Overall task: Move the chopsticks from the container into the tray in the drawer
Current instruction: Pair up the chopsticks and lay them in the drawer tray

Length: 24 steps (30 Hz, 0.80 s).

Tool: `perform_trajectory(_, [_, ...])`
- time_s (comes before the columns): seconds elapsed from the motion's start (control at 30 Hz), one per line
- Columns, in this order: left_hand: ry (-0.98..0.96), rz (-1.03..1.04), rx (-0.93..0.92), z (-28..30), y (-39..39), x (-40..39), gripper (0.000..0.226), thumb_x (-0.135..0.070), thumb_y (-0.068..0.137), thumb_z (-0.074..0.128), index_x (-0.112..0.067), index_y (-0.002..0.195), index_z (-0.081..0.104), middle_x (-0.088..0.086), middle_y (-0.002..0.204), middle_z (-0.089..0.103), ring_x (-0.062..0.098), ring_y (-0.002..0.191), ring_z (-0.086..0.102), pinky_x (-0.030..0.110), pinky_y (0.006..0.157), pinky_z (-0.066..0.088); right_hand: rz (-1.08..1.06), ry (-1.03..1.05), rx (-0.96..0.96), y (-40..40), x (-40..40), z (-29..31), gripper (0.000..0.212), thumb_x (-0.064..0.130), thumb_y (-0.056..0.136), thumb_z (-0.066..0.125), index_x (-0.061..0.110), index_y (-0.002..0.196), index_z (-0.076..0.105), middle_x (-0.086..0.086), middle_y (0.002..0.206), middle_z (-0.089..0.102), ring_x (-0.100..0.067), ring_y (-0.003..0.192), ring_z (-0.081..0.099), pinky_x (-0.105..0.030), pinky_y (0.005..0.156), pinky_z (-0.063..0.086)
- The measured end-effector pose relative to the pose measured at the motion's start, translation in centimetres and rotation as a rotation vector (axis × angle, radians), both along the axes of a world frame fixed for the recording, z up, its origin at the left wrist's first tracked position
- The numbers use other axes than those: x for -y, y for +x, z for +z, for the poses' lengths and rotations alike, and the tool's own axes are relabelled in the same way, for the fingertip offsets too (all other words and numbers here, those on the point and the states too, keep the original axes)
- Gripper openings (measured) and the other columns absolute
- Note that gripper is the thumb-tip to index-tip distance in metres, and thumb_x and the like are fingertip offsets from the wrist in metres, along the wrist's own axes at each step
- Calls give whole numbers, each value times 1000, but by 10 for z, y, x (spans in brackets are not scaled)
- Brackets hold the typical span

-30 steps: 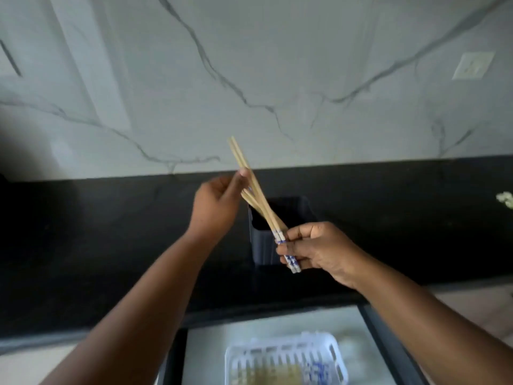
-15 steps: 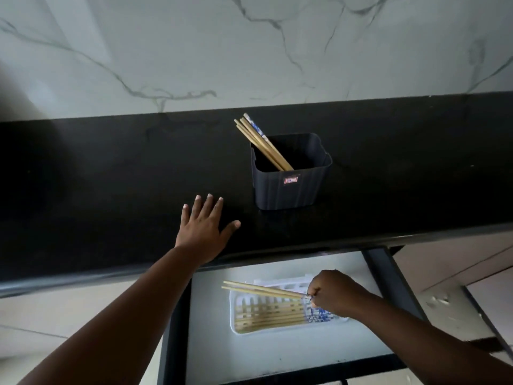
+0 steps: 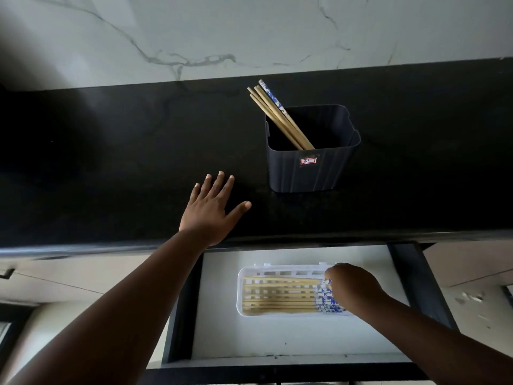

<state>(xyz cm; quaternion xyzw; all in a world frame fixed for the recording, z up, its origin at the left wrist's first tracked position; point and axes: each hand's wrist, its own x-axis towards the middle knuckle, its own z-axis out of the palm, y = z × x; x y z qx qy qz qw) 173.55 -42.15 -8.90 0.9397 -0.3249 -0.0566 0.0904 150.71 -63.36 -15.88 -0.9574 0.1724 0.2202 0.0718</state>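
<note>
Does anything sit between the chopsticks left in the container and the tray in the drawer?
Nothing visible does. The remaining chopsticks lean in the open container; the drawer stands open, and only the right hand is at the tray.

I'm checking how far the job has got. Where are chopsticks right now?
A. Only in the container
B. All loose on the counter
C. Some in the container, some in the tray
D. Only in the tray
C: a few chopsticks lean in the container, while others lie flat in the tray, where the right hand rests at their patterned ends.
</note>
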Motion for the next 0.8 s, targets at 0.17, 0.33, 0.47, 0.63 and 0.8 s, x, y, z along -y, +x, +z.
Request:
perform_trajectory(0.17, [-15,10,-1,1,0,0,85,-78,84,14,-31,154,6,-5,162,-3,14,147,-12,35,119,-8,108,-50,-45,1,3,3,39,-7,78,50,20,59,28,7,66,29,-24,76,58,-25,61,38])
perform_trajectory(0.33, [-15,8,-4,3,-1,0,85,-79,83,13,-32,153,5,-6,162,-3,14,147,-12,35,119,-7,167,-56,-69,14,-6,-3,30,-10,77,52,16,66,40,4,65,33,-22,72,51,-26,62,39])
perform_trajectory(0.47, [-24,10,-7,2,-1,0,85,-79,83,15,-32,153,6,-6,162,-3,14,147,-12,36,120,-6,220,-30,-63,13,-9,-12,30,-10,78,48,17,67,41,5,61,32,-18,67,48,-20,61,36])
perform_trajectory(0.63, [-30,14,-5,2,0,-1,85,-80,83,16,-32,153,7,-6,162,-2,14,147,-11,37,120,-4,291,-15,-31,8,-2,-26,39,-6,79,42,19,55,25,7,56,27,-18,71,46,-18,66,31])
perform_trajectory(0.8, [-42,12,-3,3,-1,0,85,-80,83,16,-32,153,8,-6,162,-1,13,148,-11,36,120,-5,324,-23,-46,10,4,-24,32,-7,76,48,18,63,32,6,61,29,-20,75,46,-26,65,35])
